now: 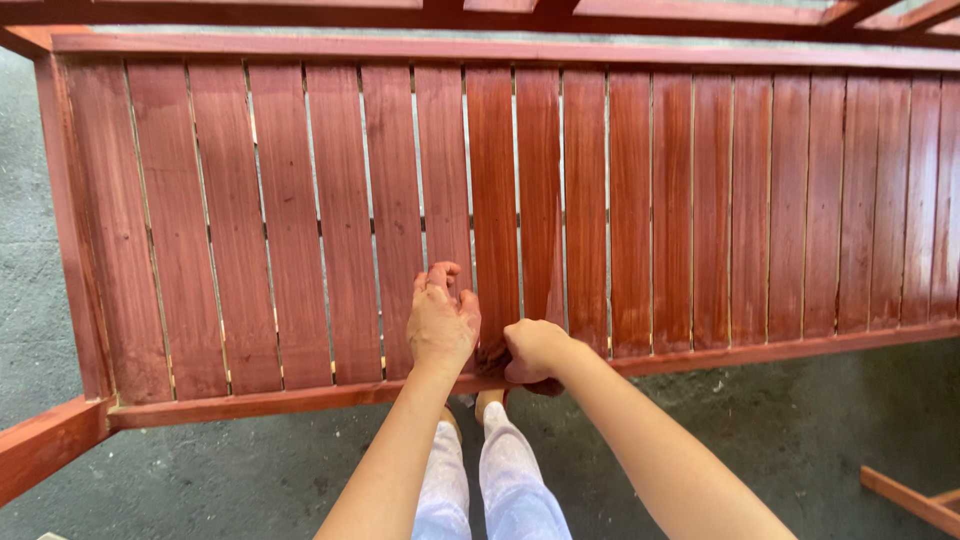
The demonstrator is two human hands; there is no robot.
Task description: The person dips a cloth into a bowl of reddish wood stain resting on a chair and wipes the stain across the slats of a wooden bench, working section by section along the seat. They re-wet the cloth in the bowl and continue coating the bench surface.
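A big red wooden slat frame [600, 200] fills most of the view. It is made of many flat boards set side by side, with thin gaps between them. A long rail [700, 355] runs along the near edge of the frame, and another rail runs along its far edge. The boards to the right of the hands look darker and shinier than the boards to the left.

Both hands are at the near edge of the frame, close to the middle. The left hand [440, 320] lies flat on top of a board, just above the near rail. Its fingers are bent a little and press down on the wood. Its grip is loose and holds nothing that shows.

The right hand [532, 352] is just beside the left hand, almost touching it. It sits where a board meets the near rail. Its grip is closed tight into a fist. A small dark bit [492, 352] shows between the two hands, but it is too small to tell what it is, or if the fist holds it.

Below the frame is a grey concrete floor [780, 420]. The person's legs in pale trousers [490, 480] and bare toes show under the near rail.
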